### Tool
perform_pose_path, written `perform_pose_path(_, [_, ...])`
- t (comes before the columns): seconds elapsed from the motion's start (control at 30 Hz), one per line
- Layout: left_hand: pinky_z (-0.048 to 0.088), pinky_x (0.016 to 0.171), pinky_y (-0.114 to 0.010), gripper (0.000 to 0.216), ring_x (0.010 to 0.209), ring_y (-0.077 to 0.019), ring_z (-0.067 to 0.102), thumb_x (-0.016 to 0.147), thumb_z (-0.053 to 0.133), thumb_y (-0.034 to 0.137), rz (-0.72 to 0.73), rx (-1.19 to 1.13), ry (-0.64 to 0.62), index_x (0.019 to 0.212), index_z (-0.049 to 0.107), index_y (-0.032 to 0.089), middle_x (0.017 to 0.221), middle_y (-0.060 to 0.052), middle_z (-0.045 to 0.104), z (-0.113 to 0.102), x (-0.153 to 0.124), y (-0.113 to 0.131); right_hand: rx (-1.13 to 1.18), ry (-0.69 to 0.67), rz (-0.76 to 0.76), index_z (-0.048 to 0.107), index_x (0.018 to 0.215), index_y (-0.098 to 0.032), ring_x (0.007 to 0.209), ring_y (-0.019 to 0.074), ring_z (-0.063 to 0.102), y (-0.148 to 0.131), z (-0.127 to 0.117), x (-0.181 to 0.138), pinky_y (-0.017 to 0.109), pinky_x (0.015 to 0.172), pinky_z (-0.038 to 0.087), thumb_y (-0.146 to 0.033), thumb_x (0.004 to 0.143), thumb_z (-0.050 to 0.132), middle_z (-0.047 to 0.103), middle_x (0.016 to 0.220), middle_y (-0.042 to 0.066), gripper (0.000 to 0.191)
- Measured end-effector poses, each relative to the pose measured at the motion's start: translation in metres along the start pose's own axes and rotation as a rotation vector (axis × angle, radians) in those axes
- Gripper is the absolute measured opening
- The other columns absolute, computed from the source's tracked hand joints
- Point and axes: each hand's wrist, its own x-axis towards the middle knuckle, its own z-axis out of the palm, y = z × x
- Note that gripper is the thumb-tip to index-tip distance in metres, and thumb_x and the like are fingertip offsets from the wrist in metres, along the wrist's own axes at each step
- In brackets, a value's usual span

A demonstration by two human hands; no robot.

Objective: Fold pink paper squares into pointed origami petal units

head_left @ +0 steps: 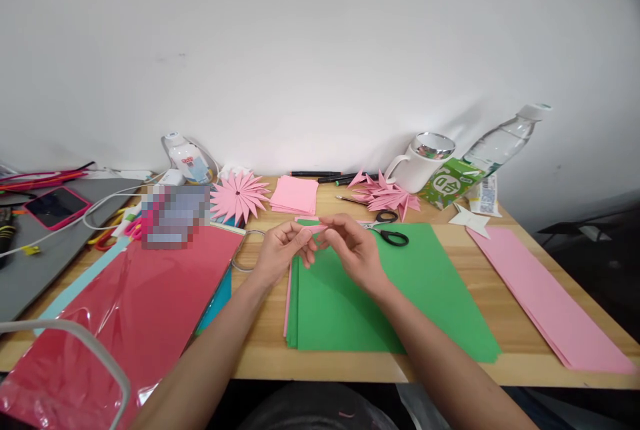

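Between my two hands, above the top edge of the green paper (380,297), is a small folded piece of pink paper (316,229). My left hand (286,250) pinches its left end with thumb and fingers. At the other end, the fingers of my right hand (351,250) are closed on it, partly hiding it. Just beyond my right hand lie scissors (394,238) with black handles, their blades partly covered by the hand. A stack of pink paper squares (294,195) sits behind my hands. Left of it is a pink folded-paper star wheel (239,195).
Folded pink pieces (393,200) lie before a white mug (424,162), a green carton (450,183) and a tilted water bottle (507,140). Pink paper strips (545,297) lie right. Red paper in plastic (145,310) and a white cable (107,363) occupy the left.
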Motion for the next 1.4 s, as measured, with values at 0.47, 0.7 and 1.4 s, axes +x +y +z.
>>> perform_pose_path(0.47, [0.043, 0.041, -0.020, 0.024, 0.047, -0.0101, 0.057, 0.075, 0.065, 0.033, 0.072, 0.005, -0.082, 0.079, 0.051, 0.014, 0.062, -0.001, 0.064, 0.002, 0.001, 0.002, 0.167, 0.028, 0.065, 0.072, 0.080, -0.022, 0.053, 0.0101, 0.056, 0.009, 0.000, 0.002, 0.024, 0.051, 0.047, -0.023, 0.071, 0.070, 0.062, 0.064, -0.001, 0.009])
perform_pose_path(0.7, [0.041, 0.034, -0.018, 0.025, 0.041, -0.0096, 0.056, 0.075, 0.065, 0.034, 0.040, -0.001, -0.072, 0.077, 0.050, 0.014, 0.059, 0.001, 0.063, 0.000, 0.000, 0.000, 0.151, 0.037, 0.026, 0.072, 0.076, -0.021, 0.049, 0.0097, 0.055, 0.006, 0.001, 0.002, 0.023, 0.047, 0.046, -0.024, 0.072, 0.069, 0.060, 0.061, -0.001, 0.005])
perform_pose_path(1.4, [0.053, 0.054, -0.027, 0.021, 0.054, -0.0141, 0.064, 0.071, 0.069, 0.030, 0.088, 0.038, 0.052, 0.080, 0.060, 0.012, 0.065, -0.002, 0.067, 0.004, -0.001, -0.001, 0.025, -0.033, 0.055, 0.060, 0.082, -0.019, 0.064, 0.0118, 0.058, 0.013, -0.002, 0.001, 0.025, 0.060, 0.050, -0.028, 0.083, 0.056, 0.061, 0.074, 0.002, 0.010])
